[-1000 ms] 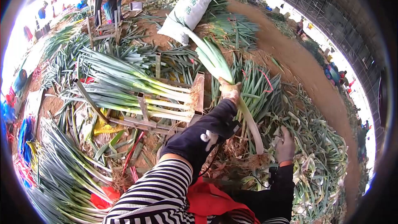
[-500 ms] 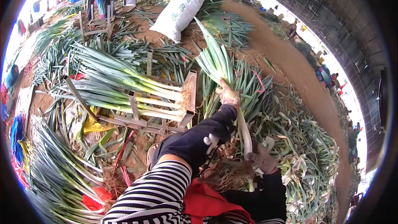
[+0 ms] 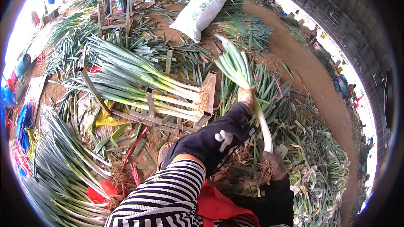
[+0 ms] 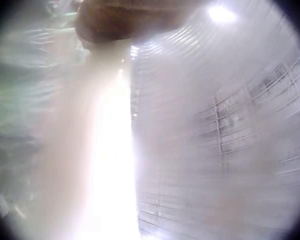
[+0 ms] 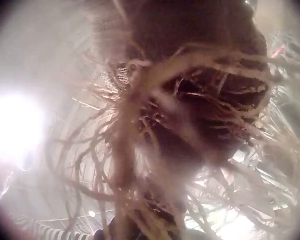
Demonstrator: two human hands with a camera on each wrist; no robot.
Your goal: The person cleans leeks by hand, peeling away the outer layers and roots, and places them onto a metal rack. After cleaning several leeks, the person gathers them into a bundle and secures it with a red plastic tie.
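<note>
The pile (image 3: 324, 159) spreads to the right, the rack (image 3: 209, 101) stands to the left, and the leek (image 3: 262, 122) is held in the air between them. Its long axis runs from far left to near right, leaves pointing far, roots near. It looks fairly light: a stiff, smooth, perhaps slippery shank, and soft leaves (image 3: 234, 64) that could crease or tear. The firmest hold is probably the shank, just below the leaves. The left hand (image 3: 247, 97) is wrapped round it about there; the gloved right hand (image 3: 275, 166) clasps the base, well apart from the left, by the thin, likely brittle roots (image 3: 265, 172).
</note>
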